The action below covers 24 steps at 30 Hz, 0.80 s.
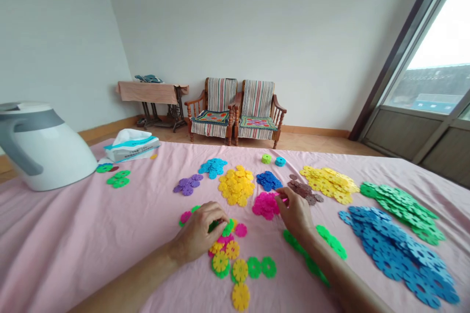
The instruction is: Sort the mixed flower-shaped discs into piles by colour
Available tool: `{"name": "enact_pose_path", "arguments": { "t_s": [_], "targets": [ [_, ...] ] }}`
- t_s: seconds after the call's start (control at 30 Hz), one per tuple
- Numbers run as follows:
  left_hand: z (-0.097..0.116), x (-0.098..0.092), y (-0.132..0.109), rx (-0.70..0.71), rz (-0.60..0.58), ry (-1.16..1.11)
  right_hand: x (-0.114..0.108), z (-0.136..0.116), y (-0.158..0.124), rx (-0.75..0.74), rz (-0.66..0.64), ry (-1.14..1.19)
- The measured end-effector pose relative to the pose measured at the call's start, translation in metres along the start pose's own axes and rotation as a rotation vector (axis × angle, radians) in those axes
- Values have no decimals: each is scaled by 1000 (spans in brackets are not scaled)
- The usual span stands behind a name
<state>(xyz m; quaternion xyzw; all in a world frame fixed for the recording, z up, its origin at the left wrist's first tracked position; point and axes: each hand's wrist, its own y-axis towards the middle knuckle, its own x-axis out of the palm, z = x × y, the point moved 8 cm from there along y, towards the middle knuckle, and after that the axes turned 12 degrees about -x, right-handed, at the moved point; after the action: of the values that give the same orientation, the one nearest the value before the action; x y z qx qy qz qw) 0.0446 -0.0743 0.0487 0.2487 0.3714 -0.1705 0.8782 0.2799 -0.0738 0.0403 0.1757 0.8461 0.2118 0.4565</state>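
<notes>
Right hand [297,211] is touching the pink pile [265,206], can't tell if it's pinching. I'm seeing left hand [201,230] pinching a green disc [228,228]

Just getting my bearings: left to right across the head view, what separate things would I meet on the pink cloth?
White jug, tissue pack, purple pile, central yellow pile, pink pile, rightmost yellow pile, large green pile.

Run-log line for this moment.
left hand: at green disc | right hand: at pink pile | surface: pink cloth | white jug: far left
</notes>
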Motion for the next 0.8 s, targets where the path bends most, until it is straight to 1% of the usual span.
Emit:
{"name": "enact_pose_path", "arguments": {
  "t_s": [0.07, 0.13, 0.2, 0.27, 0.3, 0.37, 0.47, 0.6, 0.67, 0.8],
  "targets": [
    [-1, -4, 1, -13, 37, -6, -5, -8, -2, -32, 15, -9],
    [-5, -12, 1, -27, 107, -10, -2, -30, -7, -131, -35, 45],
    [-9, -23, 2, -44, 201, -6, 13, -59, -16, -261, -193, 184],
    [-15, -35, 2, -68, 300, -5, 26, -83, -28, -328, -322, 277],
    [-18, -40, 2, -82, 345, -9, 30, -90, -33, -343, -368, 284],
    [-24, -48, 2, -112, 414, -25, 37, -99, -41, -358, -418, 246],
    [-34, -54, 3, -162, 469, -50, 41, -99, -43, -353, -423, 201],
    [-45, -54, 4, -209, 491, -79, 42, -89, -39, -325, -374, 244],
    [-48, -54, 4, -220, 493, -87, 40, -79, -35, -287, -335, 263],
    [-50, -53, 4, -235, 481, -92, 26, -50, -19, -172, -203, 224]
  ]
}}
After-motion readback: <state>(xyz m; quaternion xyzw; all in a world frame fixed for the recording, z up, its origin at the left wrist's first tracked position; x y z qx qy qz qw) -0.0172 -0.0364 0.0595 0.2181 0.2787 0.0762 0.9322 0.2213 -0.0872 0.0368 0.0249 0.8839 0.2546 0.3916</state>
